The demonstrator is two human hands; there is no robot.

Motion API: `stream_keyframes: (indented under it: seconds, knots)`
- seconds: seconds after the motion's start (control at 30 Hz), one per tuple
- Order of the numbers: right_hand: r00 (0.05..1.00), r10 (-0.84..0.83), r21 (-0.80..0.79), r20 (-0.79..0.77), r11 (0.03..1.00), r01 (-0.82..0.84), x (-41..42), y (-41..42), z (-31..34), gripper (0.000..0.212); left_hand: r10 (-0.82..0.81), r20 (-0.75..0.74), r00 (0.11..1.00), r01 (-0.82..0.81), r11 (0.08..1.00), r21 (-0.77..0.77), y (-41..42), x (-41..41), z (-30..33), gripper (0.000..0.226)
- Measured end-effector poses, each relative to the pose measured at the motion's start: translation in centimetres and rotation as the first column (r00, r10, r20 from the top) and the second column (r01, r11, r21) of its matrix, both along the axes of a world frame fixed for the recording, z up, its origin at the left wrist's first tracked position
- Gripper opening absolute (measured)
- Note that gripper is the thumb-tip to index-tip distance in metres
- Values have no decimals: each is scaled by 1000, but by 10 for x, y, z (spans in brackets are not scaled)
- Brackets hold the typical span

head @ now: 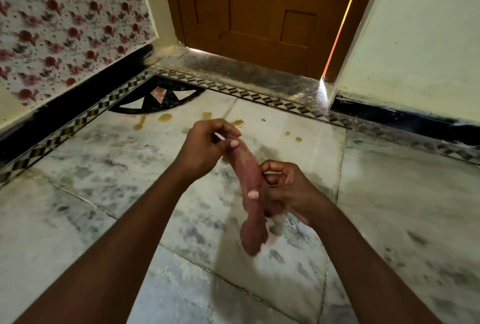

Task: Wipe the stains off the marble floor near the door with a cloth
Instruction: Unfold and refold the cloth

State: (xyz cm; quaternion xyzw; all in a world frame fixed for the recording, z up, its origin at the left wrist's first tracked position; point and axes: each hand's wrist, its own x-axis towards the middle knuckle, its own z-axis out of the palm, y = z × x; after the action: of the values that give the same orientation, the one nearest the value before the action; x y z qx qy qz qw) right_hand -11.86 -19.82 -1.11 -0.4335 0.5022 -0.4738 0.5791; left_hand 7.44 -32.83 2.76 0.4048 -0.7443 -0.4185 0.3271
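Note:
A reddish-pink cloth hangs bunched in a long strip above the marble floor, blurred at its lower end. My left hand pinches its upper end. My right hand grips it around the middle. Several yellow-brown stains lie on the floor beyond my hands: one beside the black inlay, another to its left, and small spots to the right. The brown wooden door stands shut at the back.
A dusty dark threshold runs under the door. A patterned tile border and a black fan-shaped inlay edge the floor. Floral wall covering is at left, a pale wall at right.

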Motion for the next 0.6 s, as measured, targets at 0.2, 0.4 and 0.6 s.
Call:
stream_keyframes:
  seconds: [0.2, 0.4, 0.6]
  knots:
    - [998, -67, 108, -9, 992, 67, 10, 15, 2, 21, 393, -45, 919, -361, 880, 307, 54, 17, -88, 15]
    - [993, -75, 156, 96, 986, 60, 12, 20, 15, 23, 605, 30, 796, -245, 276, 930, 141, 5, -118, 63]
    - [994, -55, 172, 94, 984, 38, 11, 25, 28, 23, 708, -300, 640, 281, 148, 948, 147, -6, -117, 98]
